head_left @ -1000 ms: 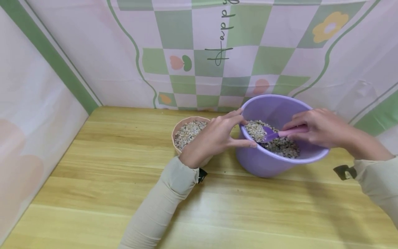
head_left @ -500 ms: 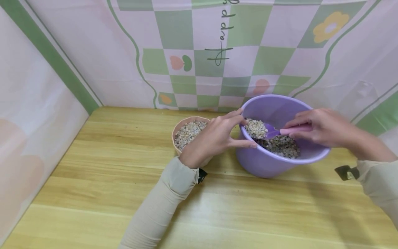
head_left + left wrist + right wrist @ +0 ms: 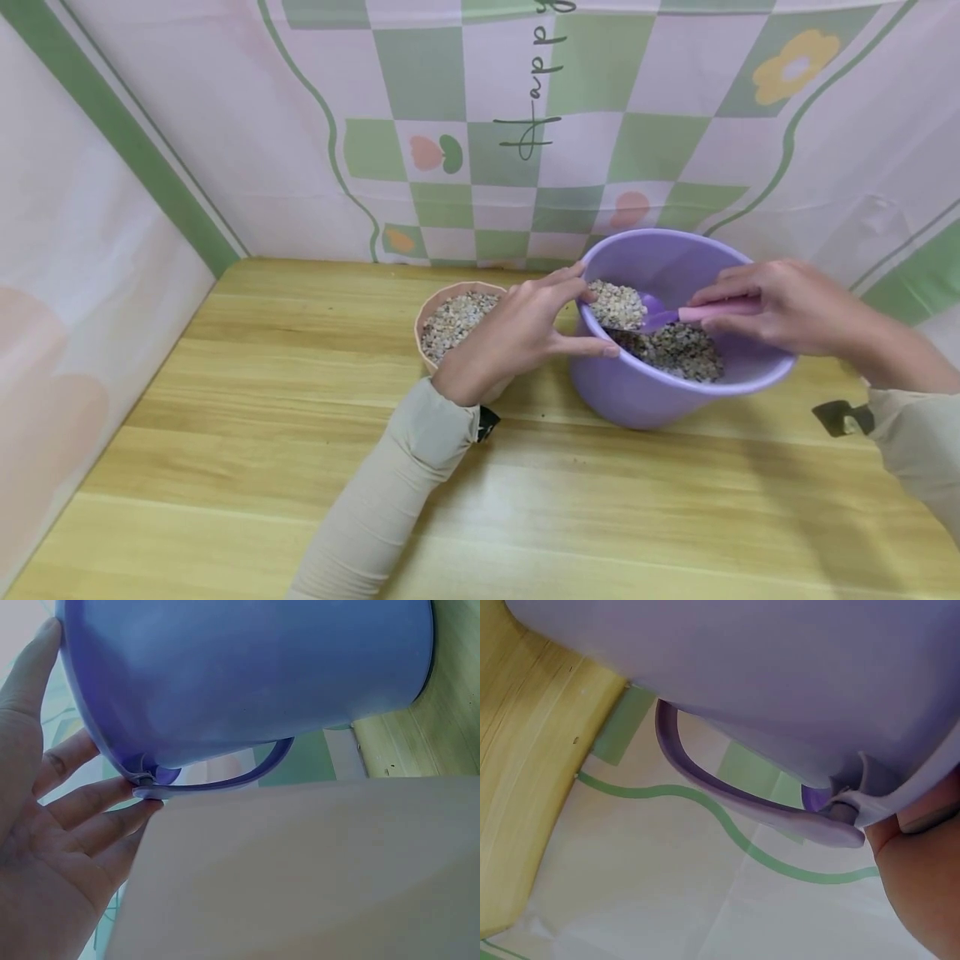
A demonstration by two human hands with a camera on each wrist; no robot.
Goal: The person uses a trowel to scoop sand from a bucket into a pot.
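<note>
A purple bucket (image 3: pixel 637 400) stands tilted toward the left on the table, with loose gravel (image 3: pixel 686 354) inside. My left hand (image 3: pixel 517 329) holds its left rim, fingertips over the edge and thumb along the near side. In the left wrist view the fingers (image 3: pixel 112 825) sit by the handle joint. My right hand (image 3: pixel 787 308) grips the pink handle of a small purple shovel (image 3: pixel 660 318), whose blade carries a heap of pale gravel inside the bucket near the left rim. Behind my left wrist, a peach bowl (image 3: pixel 422 333) full of gravel is partly hidden.
A wooden table (image 3: pixel 262 417) extends left and toward me, with a few stray grains on it. Patterned cloth (image 3: pixel 502 100) hangs close behind the bucket and bowl. The bucket's curved carrying handle (image 3: pixel 735 796) hangs down at the back.
The shovel has risen slightly and drawn a little to the right, its heaped gravel now more exposed above the rest. My left hand, the bucket and the bowl have stayed put.
</note>
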